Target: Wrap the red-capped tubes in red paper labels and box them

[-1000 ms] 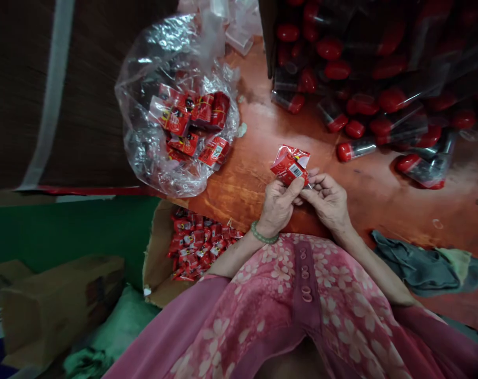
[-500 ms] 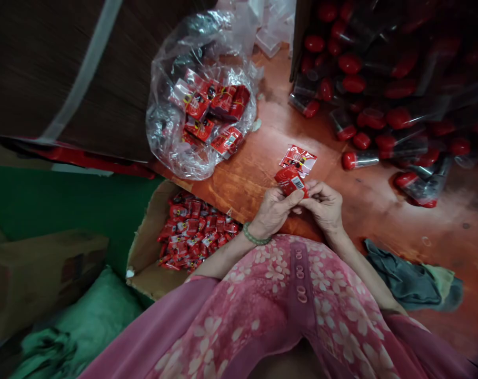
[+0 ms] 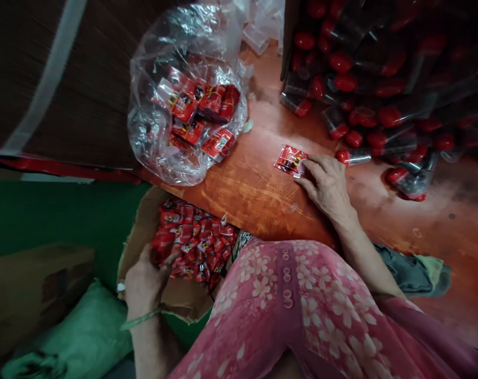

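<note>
My left hand (image 3: 144, 279), a green beaded bracelet at its wrist, is over the cardboard box (image 3: 138, 226) at lower left. It is somewhat blurred, with thumb and fingers apart beside a smeared red packet at the fingertips. Small wrapped red packets (image 3: 199, 237) fill that box. On the orange-brown tabletop (image 3: 239, 189), the thumb and forefinger of my right hand (image 3: 329, 184) take the right edge of a flat red printed wrapper (image 3: 289, 159). Whether it is one wrapper or a few stacked, I cannot tell.
A clear plastic bag (image 3: 144, 142) holding bundled red wrappers stands at the back left. Red-capped clear tubes (image 3: 353, 157) pile up at right. A dark cloth (image 3: 405, 271) lies near the right forearm. A green sack (image 3: 81, 326) and another carton (image 3: 37, 279) sit at lower left.
My left hand has left the tabletop and moved down left to the box, with the packet both hands held gone from between them. My right hand has reached forward to the flat wrapper.
</note>
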Action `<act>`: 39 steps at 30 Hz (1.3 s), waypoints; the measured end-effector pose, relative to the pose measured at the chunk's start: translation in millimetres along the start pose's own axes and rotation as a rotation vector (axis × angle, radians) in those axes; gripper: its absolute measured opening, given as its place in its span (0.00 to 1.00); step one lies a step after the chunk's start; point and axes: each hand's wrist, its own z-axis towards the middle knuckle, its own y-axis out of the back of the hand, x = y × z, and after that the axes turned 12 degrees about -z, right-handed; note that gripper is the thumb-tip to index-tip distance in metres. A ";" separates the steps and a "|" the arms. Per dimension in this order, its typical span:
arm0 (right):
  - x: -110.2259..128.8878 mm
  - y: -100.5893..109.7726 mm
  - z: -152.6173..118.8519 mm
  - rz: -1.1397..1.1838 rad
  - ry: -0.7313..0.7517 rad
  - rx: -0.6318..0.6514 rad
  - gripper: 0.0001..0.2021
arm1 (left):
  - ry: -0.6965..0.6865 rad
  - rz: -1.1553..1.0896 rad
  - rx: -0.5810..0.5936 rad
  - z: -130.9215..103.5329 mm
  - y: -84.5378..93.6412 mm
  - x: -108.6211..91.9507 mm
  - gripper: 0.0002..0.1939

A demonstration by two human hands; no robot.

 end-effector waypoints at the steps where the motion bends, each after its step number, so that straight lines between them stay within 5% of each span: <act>1: -1.7 -2.5 1.1 -0.026 0.006 -0.003 0.19 | 0.052 0.071 -0.093 -0.5 3.3 1.7 0.23; 4: -2.0 -8.7 1.7 -0.060 0.022 -0.014 0.15 | 0.110 0.249 -0.339 22.3 -18.2 -14.5 0.31; 6: -0.5 -11.1 0.6 -0.073 0.030 -0.021 0.14 | -0.082 0.177 -0.378 55.4 -55.7 -40.1 0.27; 11: 3.5 -13.4 -0.7 -0.087 0.038 -0.024 0.14 | -0.577 0.013 0.096 146.3 -171.1 -107.7 0.23; 15: 4.8 -12.7 3.2 -0.095 0.087 0.003 0.15 | -0.617 0.076 0.349 181.4 -223.3 -121.6 0.21; 19: 6.4 -3.4 6.7 -0.088 0.063 0.078 0.15 | -0.641 0.072 0.384 190.2 -233.5 -111.9 0.20; 23: 2.6 24.6 1.9 -0.104 0.053 0.136 0.13 | -0.687 0.066 0.277 191.8 -232.5 -107.5 0.15; 29: -34.7 63.1 -5.0 -0.376 -0.085 0.152 0.20 | -0.593 -0.084 0.253 194.8 -232.6 -110.7 0.16; 39: -47.9 40.6 -1.1 -0.318 -0.200 0.111 0.15 | -0.478 -0.306 0.375 204.5 -220.3 -116.6 0.17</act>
